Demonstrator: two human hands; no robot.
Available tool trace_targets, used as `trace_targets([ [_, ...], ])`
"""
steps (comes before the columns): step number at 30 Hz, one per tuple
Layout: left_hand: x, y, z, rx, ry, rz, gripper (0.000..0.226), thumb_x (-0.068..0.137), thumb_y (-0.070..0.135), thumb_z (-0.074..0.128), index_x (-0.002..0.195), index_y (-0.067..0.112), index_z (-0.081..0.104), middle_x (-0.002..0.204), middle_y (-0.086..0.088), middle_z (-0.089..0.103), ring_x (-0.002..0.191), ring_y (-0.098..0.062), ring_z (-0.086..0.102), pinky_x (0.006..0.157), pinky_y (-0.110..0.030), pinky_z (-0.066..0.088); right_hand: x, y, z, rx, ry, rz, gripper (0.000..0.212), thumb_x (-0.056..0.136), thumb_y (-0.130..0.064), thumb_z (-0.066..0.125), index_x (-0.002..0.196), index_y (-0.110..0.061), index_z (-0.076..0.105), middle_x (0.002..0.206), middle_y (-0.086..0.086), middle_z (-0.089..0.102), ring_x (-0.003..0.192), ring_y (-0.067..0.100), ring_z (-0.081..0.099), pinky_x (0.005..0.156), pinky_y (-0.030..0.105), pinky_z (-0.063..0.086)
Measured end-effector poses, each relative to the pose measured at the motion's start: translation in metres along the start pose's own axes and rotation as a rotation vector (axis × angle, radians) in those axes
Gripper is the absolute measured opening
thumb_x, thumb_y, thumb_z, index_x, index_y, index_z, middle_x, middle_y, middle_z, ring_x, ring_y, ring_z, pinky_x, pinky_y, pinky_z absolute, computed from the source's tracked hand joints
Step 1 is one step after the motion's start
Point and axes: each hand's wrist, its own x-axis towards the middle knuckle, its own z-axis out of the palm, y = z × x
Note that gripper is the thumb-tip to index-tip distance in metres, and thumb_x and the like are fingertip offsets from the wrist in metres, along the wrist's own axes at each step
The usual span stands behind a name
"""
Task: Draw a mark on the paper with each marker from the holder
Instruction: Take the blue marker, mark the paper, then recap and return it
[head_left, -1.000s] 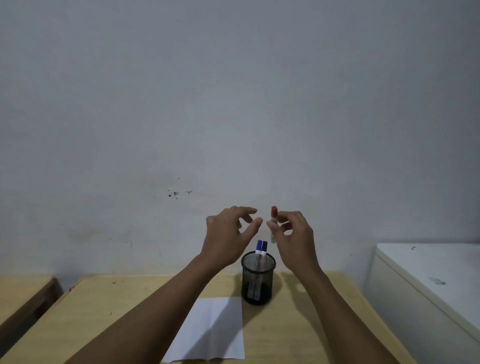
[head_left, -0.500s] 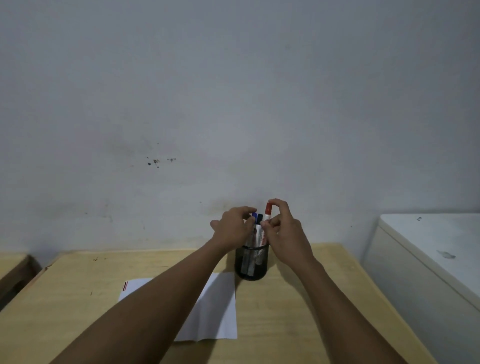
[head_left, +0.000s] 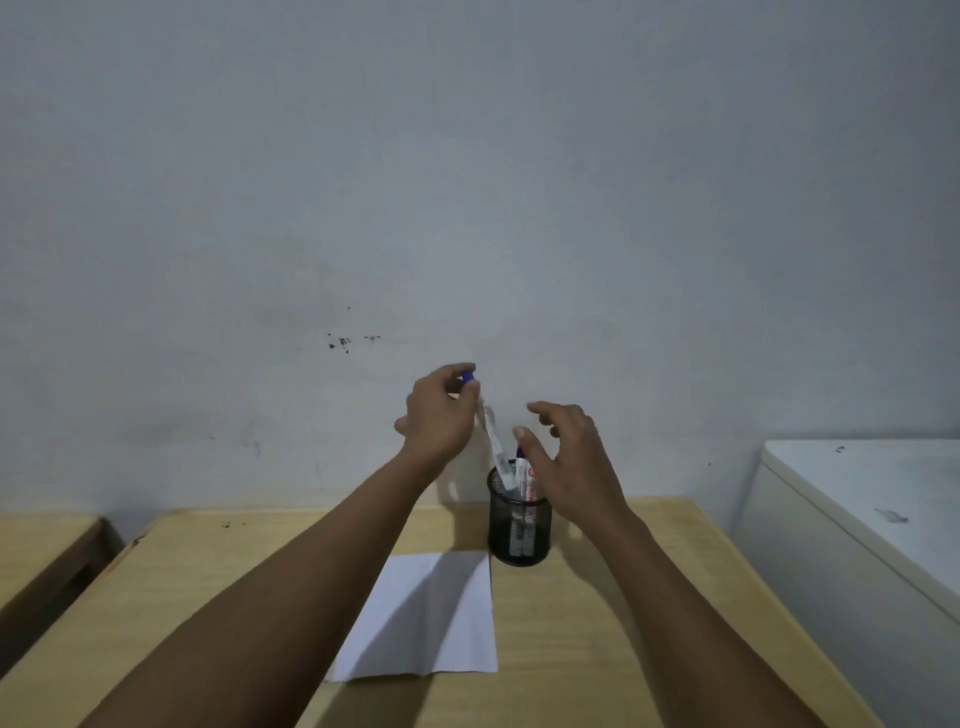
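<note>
A black mesh holder (head_left: 519, 525) stands on the wooden table (head_left: 597, 623), just behind the right corner of a white sheet of paper (head_left: 431, 618). My left hand (head_left: 439, 415) grips the blue-capped marker (head_left: 491, 436) near its cap; the marker slants down with its lower end still inside the holder's rim. My right hand (head_left: 571, 457) hovers over the holder with fingers spread and holds nothing. The red marker (head_left: 530, 483) and a dark-capped marker (head_left: 519, 470) stand in the holder, partly hidden behind my right hand.
A grey wall rises right behind the table. A white cabinet (head_left: 857, 519) stands at the right, beside the table's edge. Another wooden surface (head_left: 41, 545) lies at the far left, separated by a gap.
My right hand has dropped the red marker into the holder and opened. My left hand has taken the blue-capped marker and lifted it up and to the left.
</note>
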Motion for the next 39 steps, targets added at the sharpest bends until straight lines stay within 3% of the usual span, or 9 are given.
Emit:
trace_targets([
  [2, 0.0, 0.018, -0.022, -0.241, 0.043, -0.071, 0.017, 0.089, 0.031, 0.063, 0.105, 0.031, 0.07, 0.095, 0.012, 0.068, 0.097, -0.017, 0.062, 0.091, -0.041, 0.048, 0.001, -0.023, -0.003, 0.127, -0.098, 0.02, 0.041, 0.091, -0.042, 0.068, 0.128, -0.028, 0.062, 0.108, -0.006, 0.067, 0.094, 0.009, 0.064, 0.077, 0.026, 0.051],
  [5, -0.006, 0.036, -0.057, -0.482, 0.07, -0.206, 0.011, 0.09, 0.02, 0.068, 0.099, 0.015, 0.072, 0.097, -0.002, 0.068, 0.09, -0.021, 0.057, 0.072, -0.026, 0.044, 0.002, -0.055, -0.003, 0.474, 0.025, 0.075, 0.023, 0.085, -0.02, 0.079, 0.108, -0.016, 0.073, 0.088, 0.002, 0.075, 0.074, 0.013, 0.069, 0.069, 0.028, 0.053],
  [8, -0.02, 0.041, -0.09, -0.544, -0.04, -0.381, 0.02, 0.086, 0.03, 0.073, 0.101, 0.017, 0.074, 0.102, 0.003, 0.075, 0.093, -0.015, 0.061, 0.086, -0.036, 0.037, -0.002, -0.09, -0.004, 1.021, 0.082, 0.189, 0.015, 0.087, -0.008, 0.076, 0.102, -0.006, 0.074, 0.083, 0.007, 0.071, 0.071, 0.018, 0.07, 0.069, 0.031, 0.06],
  [11, -0.033, 0.04, -0.113, -0.56, -0.133, -0.484, 0.026, 0.082, 0.035, 0.076, 0.102, 0.018, 0.075, 0.095, 0.009, 0.078, 0.098, -0.008, 0.062, 0.094, -0.045, 0.032, -0.011, -0.124, 0.005, 1.297, 0.015, 0.269, 0.011, 0.089, -0.008, 0.073, 0.099, -0.005, 0.073, 0.086, 0.008, 0.072, 0.075, 0.02, 0.071, 0.077, 0.035, 0.062],
  [20, -0.057, 0.03, -0.166, -0.543, -0.061, -0.508, 0.027, 0.077, 0.042, 0.079, 0.091, 0.019, 0.076, 0.088, 0.012, 0.078, 0.094, -0.006, 0.06, 0.092, -0.046, 0.033, -0.035, -0.174, 0.032, 1.163, -0.057, 0.134, 0.012, 0.088, -0.002, 0.073, 0.098, 0.004, 0.074, 0.093, 0.025, 0.077, 0.089, 0.035, 0.075, 0.084, 0.037, 0.063],
  [27, -0.047, -0.005, -0.191, -0.441, 0.069, -0.375, 0.024, 0.081, 0.034, 0.079, 0.097, 0.016, 0.076, 0.094, 0.004, 0.076, 0.089, -0.016, 0.06, 0.077, -0.035, 0.037, -0.042, -0.171, 0.048, 0.951, -0.082, 0.011, 0.012, 0.085, -0.004, 0.078, 0.097, -0.004, 0.079, 0.091, 0.015, 0.08, 0.091, 0.033, 0.075, 0.091, 0.044, 0.06],
  [31, -0.045, -0.056, -0.195, -0.184, 0.08, -0.22, 0.012, 0.073, 0.029, 0.084, 0.081, 0.033, 0.076, 0.089, 0.008, 0.076, 0.097, -0.015, 0.068, 0.084, -0.036, 0.048, -0.048, -0.149, 0.065, 0.937, -0.057, 0.067, 0.019, 0.079, 0.0, 0.082, 0.097, 0.003, 0.075, 0.087, 0.019, 0.078, 0.079, 0.022, 0.074, 0.079, 0.032, 0.061],
  [35, -0.044, -0.112, -0.192, 0.322, 0.063, -0.229, 0.013, 0.076, 0.037, 0.078, 0.085, 0.04, 0.069, 0.078, 0.021, 0.068, 0.081, 0.0, 0.058, 0.082, -0.038, 0.029, -0.054, -0.122, 0.088, 0.902, -0.085, 0.146, 0.021, 0.078, -0.001, 0.083, 0.095, 0.006, 0.073, 0.088, 0.027, 0.076, 0.08, 0.027, 0.074, 0.08, 0.039, 0.063],
  [39, -0.046, -0.153, -0.187, 0.441, 0.021, -0.272, 0.009, 0.079, 0.03, 0.074, 0.081, 0.037, 0.069, 0.076, 0.022, 0.068, 0.086, -0.006, 0.06, 0.075, -0.036, 0.02, -0.061, -0.102, 0.111, 0.906, -0.131, 0.214, 0.016, 0.081, 0.0, 0.08, 0.093, 0.006, 0.07, 0.086, 0.029, 0.076, 0.081, 0.035, 0.075, 0.077, 0.039, 0.062],
])
